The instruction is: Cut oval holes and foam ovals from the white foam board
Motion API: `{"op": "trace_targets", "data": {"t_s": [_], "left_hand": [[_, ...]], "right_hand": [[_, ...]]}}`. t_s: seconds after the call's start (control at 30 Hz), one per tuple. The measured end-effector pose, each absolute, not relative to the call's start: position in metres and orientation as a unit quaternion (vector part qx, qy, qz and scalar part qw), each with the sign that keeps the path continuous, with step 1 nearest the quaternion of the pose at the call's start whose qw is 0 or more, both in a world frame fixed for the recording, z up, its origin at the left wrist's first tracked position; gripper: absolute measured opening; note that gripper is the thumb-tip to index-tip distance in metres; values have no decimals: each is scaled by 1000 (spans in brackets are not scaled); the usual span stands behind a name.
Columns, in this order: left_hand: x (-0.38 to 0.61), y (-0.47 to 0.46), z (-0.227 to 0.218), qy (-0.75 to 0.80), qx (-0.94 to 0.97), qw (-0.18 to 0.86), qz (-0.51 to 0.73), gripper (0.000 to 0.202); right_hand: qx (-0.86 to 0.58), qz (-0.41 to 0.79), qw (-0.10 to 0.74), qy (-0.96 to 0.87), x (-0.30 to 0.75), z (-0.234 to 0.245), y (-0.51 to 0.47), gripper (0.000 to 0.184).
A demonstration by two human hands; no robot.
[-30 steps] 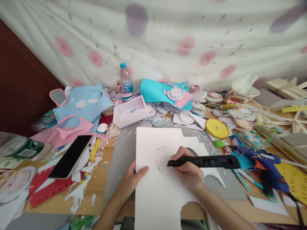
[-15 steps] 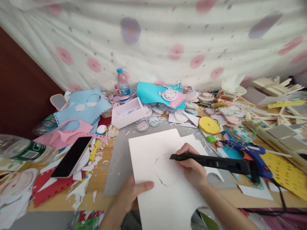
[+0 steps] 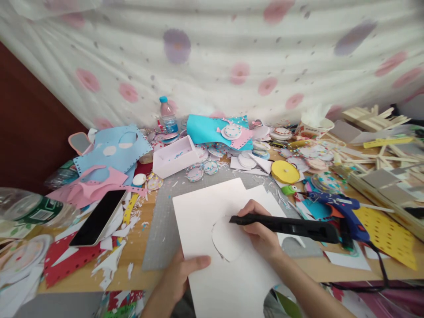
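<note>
A white foam sheet (image 3: 205, 212) lies on a grey cutting mat (image 3: 162, 238) in front of me, with a circle (image 3: 228, 240) partly cut into its middle. My right hand (image 3: 261, 234) is closed round a long black utility knife (image 3: 288, 225), whose tip sits at the top edge of the circle. My left hand (image 3: 182, 276) grips the sheet's near left edge, thumb on top of the sheet. A rounded cut-out (image 3: 274, 298) shows at the sheet's near edge.
A black phone (image 3: 97, 216) lies to the left among pink, blue and red foam scraps. A blue glue gun (image 3: 341, 210) rests right of the knife. A water bottle (image 3: 167, 115), a white box (image 3: 175, 155), a yellow disc (image 3: 285, 172) and wooden sticks (image 3: 374, 117) crowd the back.
The sheet has turned a little anticlockwise under my left hand, which has slid along its edge. The knife tip has moved along the circle's edge, and the cut circle stands out more.
</note>
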State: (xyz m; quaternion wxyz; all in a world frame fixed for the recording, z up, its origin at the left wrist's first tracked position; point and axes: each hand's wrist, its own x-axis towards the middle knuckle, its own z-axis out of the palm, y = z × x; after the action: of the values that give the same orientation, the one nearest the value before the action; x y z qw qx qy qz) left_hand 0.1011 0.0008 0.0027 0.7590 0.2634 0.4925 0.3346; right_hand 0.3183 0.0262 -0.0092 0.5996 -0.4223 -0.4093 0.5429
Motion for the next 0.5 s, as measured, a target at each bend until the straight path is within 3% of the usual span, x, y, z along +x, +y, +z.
{"op": "trace_targets", "data": {"t_s": [0.27,0.4,0.5], "left_hand": [[88,33,16,541,234,735,333,46],[70,42,23,484,215,759,380,55],[65,34,22,447,241,790,344,66]], "right_hand": [[-422,537,570,-457,323,-8,29,16],[-463,514,517,-504,323,-3,20,15],[-520,456,504,-517,323,1,15,14]]}}
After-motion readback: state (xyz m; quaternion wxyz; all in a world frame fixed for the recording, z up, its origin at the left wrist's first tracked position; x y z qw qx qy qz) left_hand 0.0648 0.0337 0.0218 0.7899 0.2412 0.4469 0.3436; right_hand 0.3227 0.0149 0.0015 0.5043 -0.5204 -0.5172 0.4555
